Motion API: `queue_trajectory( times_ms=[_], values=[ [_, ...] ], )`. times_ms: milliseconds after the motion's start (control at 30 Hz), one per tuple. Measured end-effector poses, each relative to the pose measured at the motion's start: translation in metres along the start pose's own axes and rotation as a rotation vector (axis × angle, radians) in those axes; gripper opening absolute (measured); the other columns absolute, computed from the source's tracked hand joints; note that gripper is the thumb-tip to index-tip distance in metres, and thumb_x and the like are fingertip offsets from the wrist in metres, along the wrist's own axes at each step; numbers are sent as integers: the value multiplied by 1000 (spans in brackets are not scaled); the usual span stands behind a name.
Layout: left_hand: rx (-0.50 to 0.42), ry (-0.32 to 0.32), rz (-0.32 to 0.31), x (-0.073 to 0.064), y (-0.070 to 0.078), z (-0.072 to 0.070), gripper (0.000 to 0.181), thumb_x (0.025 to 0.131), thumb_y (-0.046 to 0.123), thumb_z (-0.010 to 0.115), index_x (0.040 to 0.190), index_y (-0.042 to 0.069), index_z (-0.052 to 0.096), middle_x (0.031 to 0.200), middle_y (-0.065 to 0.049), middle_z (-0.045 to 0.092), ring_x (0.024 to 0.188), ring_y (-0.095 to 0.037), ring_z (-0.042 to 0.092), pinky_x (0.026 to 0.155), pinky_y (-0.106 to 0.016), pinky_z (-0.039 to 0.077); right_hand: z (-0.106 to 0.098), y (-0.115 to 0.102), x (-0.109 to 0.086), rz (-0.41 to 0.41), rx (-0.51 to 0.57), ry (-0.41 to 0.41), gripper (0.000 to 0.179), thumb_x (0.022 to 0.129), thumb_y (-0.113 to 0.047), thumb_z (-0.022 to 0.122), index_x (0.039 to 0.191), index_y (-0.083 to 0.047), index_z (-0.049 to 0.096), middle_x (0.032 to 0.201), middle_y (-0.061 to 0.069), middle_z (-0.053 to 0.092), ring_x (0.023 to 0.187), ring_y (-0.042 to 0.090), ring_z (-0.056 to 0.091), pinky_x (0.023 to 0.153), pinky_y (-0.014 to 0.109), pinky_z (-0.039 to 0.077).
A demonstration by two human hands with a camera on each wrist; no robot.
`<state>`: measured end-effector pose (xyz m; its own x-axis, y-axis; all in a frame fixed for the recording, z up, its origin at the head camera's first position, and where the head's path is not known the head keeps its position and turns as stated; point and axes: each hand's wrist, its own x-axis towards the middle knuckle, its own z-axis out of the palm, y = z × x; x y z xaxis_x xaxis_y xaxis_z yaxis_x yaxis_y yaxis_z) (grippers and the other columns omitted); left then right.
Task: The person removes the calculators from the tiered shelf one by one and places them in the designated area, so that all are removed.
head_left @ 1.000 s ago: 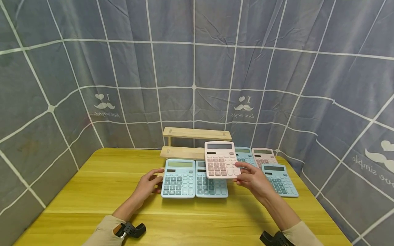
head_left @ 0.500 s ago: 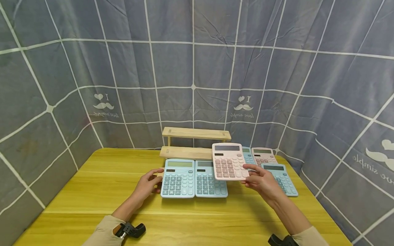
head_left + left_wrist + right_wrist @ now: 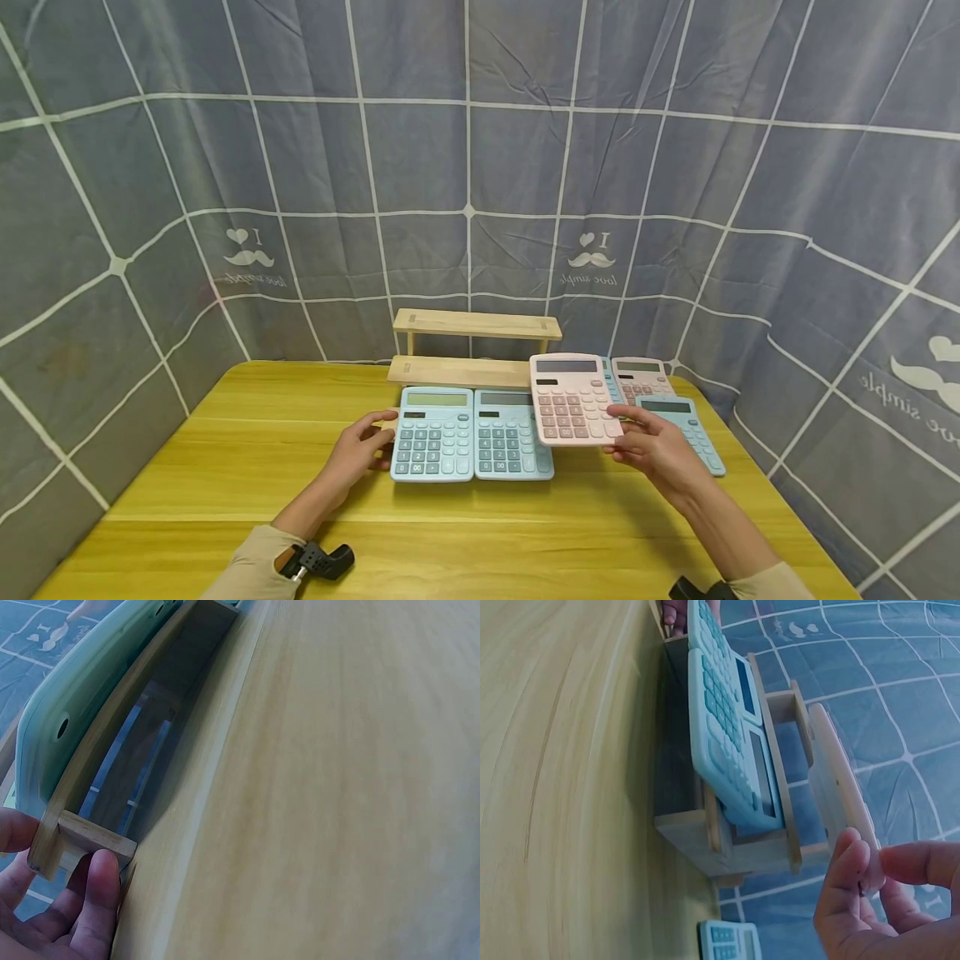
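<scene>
My right hand (image 3: 656, 450) pinches a pink calculator (image 3: 573, 396) by its lower right corner. In the right wrist view that pink calculator (image 3: 840, 784) is edge-on, held apart from the wooden rack (image 3: 697, 832). Two light blue calculators, one on the left (image 3: 432, 433) and one on the right (image 3: 498, 454), lean side by side on the rack's front tier. The pink one covers part of the right one in the head view. My left hand (image 3: 356, 450) grips the rack's left end; the left wrist view has its fingers (image 3: 101, 892) around the wooden end piece (image 3: 97, 832).
Two bare wooden tiers of the rack, the middle (image 3: 450, 372) and the upper (image 3: 476, 323), rise behind. To the right lie a pink calculator (image 3: 637, 367), a blue calculator (image 3: 701, 442) and another blue one, mostly hidden. A grey checked curtain (image 3: 420, 167) surrounds the yellow wooden table (image 3: 300, 425).
The right hand has carried the pink calculator to the right and slightly down, exposing more of the right blue calculator on the rack. My left hand has stayed at the rack's end.
</scene>
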<state>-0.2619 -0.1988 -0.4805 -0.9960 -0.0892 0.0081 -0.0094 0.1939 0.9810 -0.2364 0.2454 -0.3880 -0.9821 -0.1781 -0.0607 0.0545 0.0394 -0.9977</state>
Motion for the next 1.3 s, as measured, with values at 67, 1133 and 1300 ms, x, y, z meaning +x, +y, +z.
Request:
queue_trajectory(
  times_ms=[67, 1133, 1300],
  values=[
    [-2, -2, 0, 0, 0, 0, 37, 101, 14, 57, 138, 11, 58, 106, -14, 64, 85, -20, 65, 67, -31, 59, -2, 0, -1, 3, -1, 5, 53, 96, 1, 54, 147, 3, 37, 111, 8, 63, 89, 17, 70, 79, 26, 59],
    [-12, -7, 10, 0, 0, 0, 37, 101, 13, 56, 138, 10, 58, 109, -14, 64, 86, -20, 65, 68, -32, 59, -41, 20, -12, 22, 31, 0, 54, 97, 1, 54, 147, 5, 34, 109, 6, 64, 91, 20, 70, 79, 27, 58],
    [-8, -4, 10, 0, 0, 0, 37, 101, 13, 56, 138, 10, 58, 108, -14, 64, 86, -20, 65, 67, -31, 59, -47, 26, -13, 36, 39, 11, 53, 96, 1, 55, 146, 3, 37, 108, 4, 66, 88, 17, 70, 78, 25, 58]
  ],
)
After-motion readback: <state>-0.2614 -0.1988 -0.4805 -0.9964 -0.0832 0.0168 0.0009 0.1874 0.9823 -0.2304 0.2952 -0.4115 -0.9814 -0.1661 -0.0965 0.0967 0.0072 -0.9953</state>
